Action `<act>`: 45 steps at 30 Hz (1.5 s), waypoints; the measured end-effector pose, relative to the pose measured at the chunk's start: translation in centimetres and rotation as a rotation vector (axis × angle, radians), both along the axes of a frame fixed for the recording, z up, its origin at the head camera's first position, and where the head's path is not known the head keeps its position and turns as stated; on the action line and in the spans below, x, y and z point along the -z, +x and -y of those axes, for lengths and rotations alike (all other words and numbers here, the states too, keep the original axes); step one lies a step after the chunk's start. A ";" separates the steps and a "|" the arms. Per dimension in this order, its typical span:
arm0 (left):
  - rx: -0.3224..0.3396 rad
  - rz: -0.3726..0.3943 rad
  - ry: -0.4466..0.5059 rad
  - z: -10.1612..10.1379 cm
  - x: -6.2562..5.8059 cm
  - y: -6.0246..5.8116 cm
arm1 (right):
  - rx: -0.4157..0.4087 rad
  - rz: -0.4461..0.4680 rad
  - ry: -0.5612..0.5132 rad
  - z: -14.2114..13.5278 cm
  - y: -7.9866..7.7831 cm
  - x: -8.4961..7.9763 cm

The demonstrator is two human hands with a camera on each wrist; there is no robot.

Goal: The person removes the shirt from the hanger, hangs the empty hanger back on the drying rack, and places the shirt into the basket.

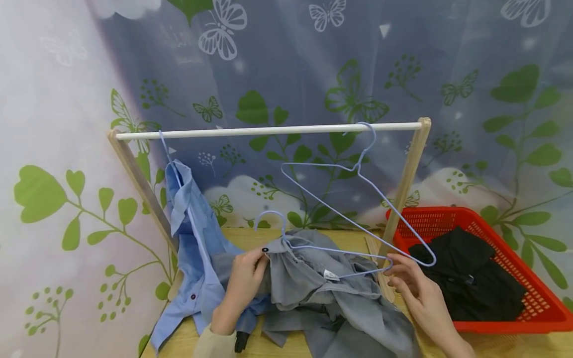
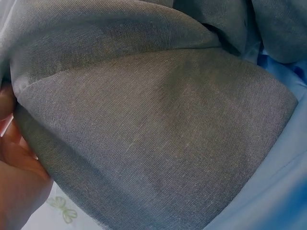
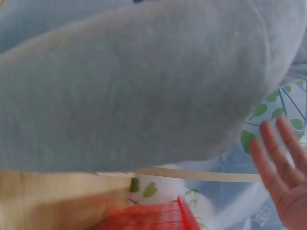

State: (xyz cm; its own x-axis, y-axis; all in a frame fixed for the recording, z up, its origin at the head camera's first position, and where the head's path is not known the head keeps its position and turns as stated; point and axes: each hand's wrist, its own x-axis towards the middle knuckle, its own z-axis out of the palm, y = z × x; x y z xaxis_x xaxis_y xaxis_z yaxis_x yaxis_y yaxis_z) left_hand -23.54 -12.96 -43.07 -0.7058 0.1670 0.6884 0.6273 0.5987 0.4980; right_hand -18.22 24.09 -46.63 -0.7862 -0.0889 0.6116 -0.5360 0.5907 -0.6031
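A grey shirt [image 1: 353, 318] with a white label lies bunched on the table. My left hand [image 1: 245, 282] pinches its front edge near a dark button at the collar. A lilac wire hanger [image 1: 333, 249] sits partly in the shirt; its left arm is hidden under the cloth, and the hook stands out above. At the bare right end of that hanger is my right hand [image 1: 416, 293], fingertips close to the wire bend. In the right wrist view its fingers [image 3: 273, 158] are straight and spread. Grey cloth [image 2: 158, 129] fills most of the left wrist view.
A white rail [image 1: 268, 131] on wooden posts spans the table. From its left end hangs a blue shirt [image 1: 197, 243]; an empty lilac hanger [image 1: 359, 166] hangs toward the right, overlapping the work. A red basket [image 1: 501, 326] with black clothing [image 1: 474, 283] stands at right.
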 end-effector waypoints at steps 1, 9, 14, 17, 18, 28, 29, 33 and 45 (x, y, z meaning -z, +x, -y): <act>0.004 0.003 -0.003 0.0 0.0 0.1 | 0.046 -0.021 0.037 0.1 0.0 -0.2; 0.053 0.003 -0.082 -0.9 0.2 0.3 | 0.066 -0.101 0.219 1.3 -0.4 -0.9; 0.102 0.006 -0.116 -1.9 0.5 0.5 | -0.059 -0.112 0.250 2.5 -0.9 -1.1; 0.120 -0.002 -0.121 -2.3 0.6 0.6 | -0.142 -0.121 0.241 3.1 -1.1 -1.0; 0.121 -0.005 -0.126 -2.4 0.6 0.6 | -0.164 -0.121 0.238 3.3 -1.2 -1.0; 0.152 0.030 -0.091 -2.6 0.4 0.6 | -0.152 -0.211 0.252 3.5 -0.9 -1.7; 0.154 0.033 -0.086 -2.6 0.4 0.6 | -0.139 -0.232 0.262 3.3 -0.8 -1.8; 0.147 0.030 -0.075 -2.2 0.4 0.5 | -0.071 -0.289 0.305 2.5 -0.5 -2.5; 0.134 0.066 -0.011 -0.5 0.8 -0.1 | 0.111 -0.334 0.402 -0.9 1.1 -5.0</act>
State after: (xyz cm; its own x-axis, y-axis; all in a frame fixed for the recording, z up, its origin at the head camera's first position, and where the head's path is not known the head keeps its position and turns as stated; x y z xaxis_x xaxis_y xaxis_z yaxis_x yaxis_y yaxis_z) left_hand -23.67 -12.51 -43.86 -0.7202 0.2702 0.6390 0.6684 0.5173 0.5345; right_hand -17.17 24.96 -41.59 -0.5724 -0.2953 0.7650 -0.5811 0.8043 -0.1243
